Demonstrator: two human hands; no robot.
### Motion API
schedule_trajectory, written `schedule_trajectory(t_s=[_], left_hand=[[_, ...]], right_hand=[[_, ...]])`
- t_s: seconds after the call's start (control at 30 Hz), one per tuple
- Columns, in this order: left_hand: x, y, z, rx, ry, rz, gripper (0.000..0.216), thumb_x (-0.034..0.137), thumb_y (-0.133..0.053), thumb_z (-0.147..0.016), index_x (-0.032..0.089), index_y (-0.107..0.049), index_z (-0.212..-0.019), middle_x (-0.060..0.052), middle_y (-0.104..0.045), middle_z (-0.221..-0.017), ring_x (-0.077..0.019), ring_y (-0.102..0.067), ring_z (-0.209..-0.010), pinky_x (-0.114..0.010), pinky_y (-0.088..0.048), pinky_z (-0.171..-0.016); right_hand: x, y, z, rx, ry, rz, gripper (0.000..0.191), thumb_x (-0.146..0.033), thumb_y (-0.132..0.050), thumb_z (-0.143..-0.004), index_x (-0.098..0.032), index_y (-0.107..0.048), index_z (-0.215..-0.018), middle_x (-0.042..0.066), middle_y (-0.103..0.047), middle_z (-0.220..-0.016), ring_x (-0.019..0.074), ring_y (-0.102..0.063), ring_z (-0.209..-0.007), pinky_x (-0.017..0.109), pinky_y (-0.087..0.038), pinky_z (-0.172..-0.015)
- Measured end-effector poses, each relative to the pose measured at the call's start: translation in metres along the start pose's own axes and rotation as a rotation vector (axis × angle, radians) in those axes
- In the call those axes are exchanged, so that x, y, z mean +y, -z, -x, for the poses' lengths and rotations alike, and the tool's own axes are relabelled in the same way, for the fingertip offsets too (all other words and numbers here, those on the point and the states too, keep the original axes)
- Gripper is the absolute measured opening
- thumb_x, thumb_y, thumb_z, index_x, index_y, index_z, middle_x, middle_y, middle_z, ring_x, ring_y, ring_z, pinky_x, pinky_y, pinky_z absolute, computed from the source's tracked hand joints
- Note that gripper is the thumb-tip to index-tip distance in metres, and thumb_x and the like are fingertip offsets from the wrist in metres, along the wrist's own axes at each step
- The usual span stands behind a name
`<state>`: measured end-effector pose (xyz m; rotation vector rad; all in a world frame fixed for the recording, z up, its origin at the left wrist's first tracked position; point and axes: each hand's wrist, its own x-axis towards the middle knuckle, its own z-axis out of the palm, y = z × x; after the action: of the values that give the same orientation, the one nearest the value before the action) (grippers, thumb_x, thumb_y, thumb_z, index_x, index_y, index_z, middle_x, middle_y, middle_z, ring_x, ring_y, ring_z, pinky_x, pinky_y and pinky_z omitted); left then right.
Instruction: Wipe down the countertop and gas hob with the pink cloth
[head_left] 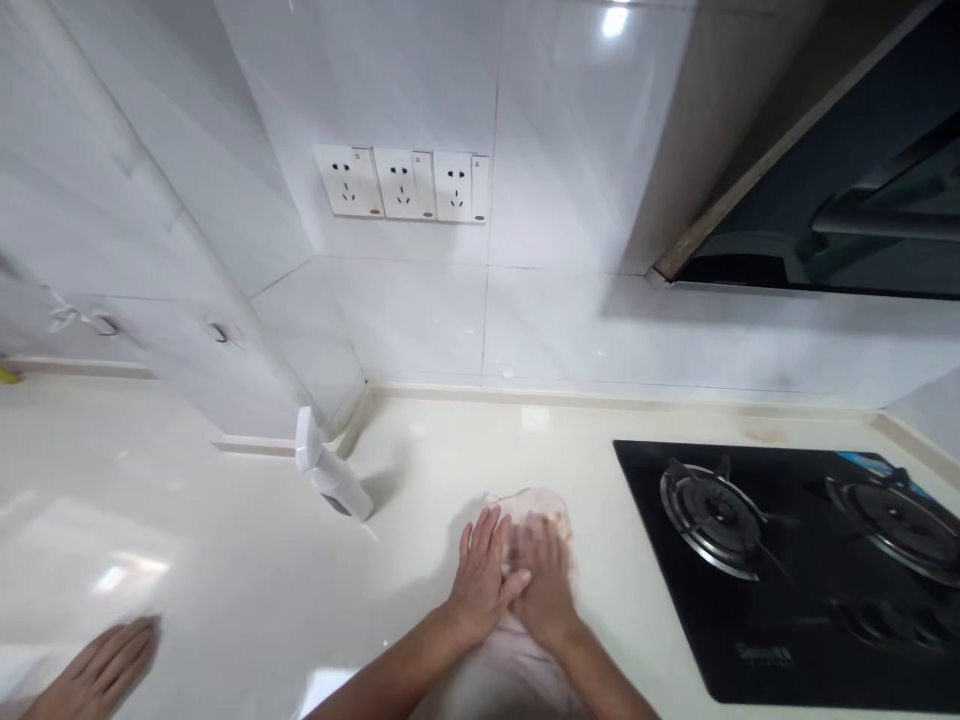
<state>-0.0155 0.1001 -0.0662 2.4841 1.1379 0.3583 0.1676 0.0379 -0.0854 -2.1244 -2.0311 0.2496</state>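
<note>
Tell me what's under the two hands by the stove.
A pale pinkish cloth lies flat on the counter under the left hand and right hand. Its far edge shows beyond them. Whatever may lie beneath the cloth is covered.

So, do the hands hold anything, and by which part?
Nothing is gripped: the left hand and right hand press flat on the cloth, fingers stretched out.

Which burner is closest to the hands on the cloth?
The left burner, just right of the right hand. The right burner sits farther away, toward the hob's right edge.
</note>
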Motion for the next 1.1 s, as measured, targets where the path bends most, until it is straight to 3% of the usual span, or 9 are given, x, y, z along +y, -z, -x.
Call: schedule_trajectory(t_s=[0.13, 0.33, 0.47, 0.57, 0.7, 0.83, 0.93, 1.0, 1.1], left_hand=[[0.002, -0.021, -0.01, 0.037, -0.172, -0.037, 0.082, 0.062, -0.045, -0.104, 0.021, -0.021, -0.171, -0.019, -0.031, -0.173, -0.0386, -0.026, -0.162, -0.065, -0.028, -0.127], [0.001, -0.046, 0.005, 0.01, -0.284, -0.119, 0.096, 0.076, -0.047, -0.096, 0.022, -0.021, -0.171, -0.016, -0.034, -0.171, -0.0403, -0.028, -0.16, -0.063, -0.03, -0.126], [0.003, -0.044, -0.005, -0.031, -0.258, -0.134, 0.092, 0.076, -0.051, -0.095, 0.03, -0.026, -0.17, -0.012, -0.032, -0.174, -0.0404, -0.03, -0.16, -0.062, -0.031, -0.126], [0.004, -0.041, -0.02, -0.068, -0.17, -0.143, 0.078, 0.067, -0.053, -0.098, 0.035, -0.035, -0.167, -0.009, -0.032, -0.174, -0.0403, -0.034, -0.158, -0.061, -0.035, -0.123], [0.013, -0.031, -0.048, -0.112, 0.018, -0.171, 0.068, 0.052, -0.059, -0.099, 0.033, -0.045, -0.163, -0.011, -0.038, -0.171, -0.0428, -0.041, -0.152, -0.063, -0.041, -0.117], [0.031, 0.0, -0.065, -0.152, 0.155, -0.208, 0.055, 0.039, -0.055, -0.101, 0.027, -0.055, -0.155, -0.014, -0.051, -0.161, -0.0398, -0.046, -0.146, -0.063, -0.036, -0.119], [0.042, 0.029, -0.067, -0.209, 0.205, -0.219, 0.038, 0.031, -0.047, -0.103, 0.02, -0.073, -0.129, -0.014, -0.068, -0.136, -0.0328, -0.058, -0.131, -0.057, -0.036, -0.119], [0.048, 0.041, -0.069, -0.225, 0.234, -0.206, 0.037, 0.032, -0.045, -0.105, 0.02, -0.079, -0.107, -0.013, -0.073, -0.12, -0.0299, -0.063, -0.118, -0.055, -0.039, -0.115], [0.057, 0.031, -0.072, -0.094, 0.237, -0.179, 0.039, 0.039, -0.046, -0.106, 0.023, -0.075, -0.126, -0.013, -0.067, -0.139, -0.0316, -0.057, -0.132, -0.055, -0.037, -0.116]], right_hand=[[-0.02, -0.038, 0.015, 0.034, 0.157, -0.032, 0.086, -0.051, -0.063, -0.091, -0.031, -0.033, -0.169, 0.013, -0.03, -0.174, 0.0491, -0.022, -0.16, 0.076, -0.019, -0.123], [0.016, -0.059, 0.045, -0.002, 0.12, -0.083, 0.097, -0.057, -0.074, -0.077, -0.027, -0.045, -0.164, 0.015, -0.039, -0.169, 0.0476, -0.038, -0.154, 0.067, -0.035, -0.121], [0.038, -0.05, 0.04, 0.055, 0.117, -0.077, 0.105, -0.068, -0.074, -0.075, -0.017, -0.046, -0.163, 0.021, -0.041, -0.167, 0.0472, -0.037, -0.155, 0.064, -0.037, -0.121], [0.054, -0.033, 0.024, -0.009, 0.191, -0.06, 0.105, -0.068, -0.073, -0.079, -0.018, -0.04, -0.166, 0.018, -0.035, -0.171, 0.0434, -0.031, -0.158, 0.063, -0.028, -0.126], [0.09, 0.007, -0.014, -0.084, 0.209, 0.023, 0.095, -0.07, -0.061, -0.091, -0.023, -0.034, -0.168, 0.015, -0.027, -0.175, 0.0392, -0.019, -0.163, 0.068, -0.009, -0.128], [0.141, 0.049, -0.046, -0.079, 0.073, 0.2, 0.073, -0.062, -0.055, -0.098, -0.03, -0.045, -0.163, 0.011, -0.028, -0.176, 0.0397, -0.013, -0.163, 0.069, -0.005, -0.126], [0.158, 0.068, -0.042, 0.021, -0.151, 0.31, 0.067, -0.057, -0.051, -0.1, -0.025, -0.052, -0.159, 0.015, -0.031, -0.174, 0.0452, -0.017, -0.16, 0.07, -0.015, -0.123], [0.143, 0.068, -0.025, 0.076, -0.243, 0.299, 0.062, -0.053, -0.043, -0.104, -0.023, -0.056, -0.156, 0.019, -0.042, -0.167, 0.0451, -0.034, -0.151, 0.066, -0.03, -0.116], [0.099, 0.049, 0.015, 0.032, -0.181, 0.183, 0.051, -0.048, -0.039, -0.107, -0.03, -0.062, -0.149, 0.016, -0.06, -0.148, 0.0358, -0.056, -0.127, 0.054, -0.045, -0.103]])
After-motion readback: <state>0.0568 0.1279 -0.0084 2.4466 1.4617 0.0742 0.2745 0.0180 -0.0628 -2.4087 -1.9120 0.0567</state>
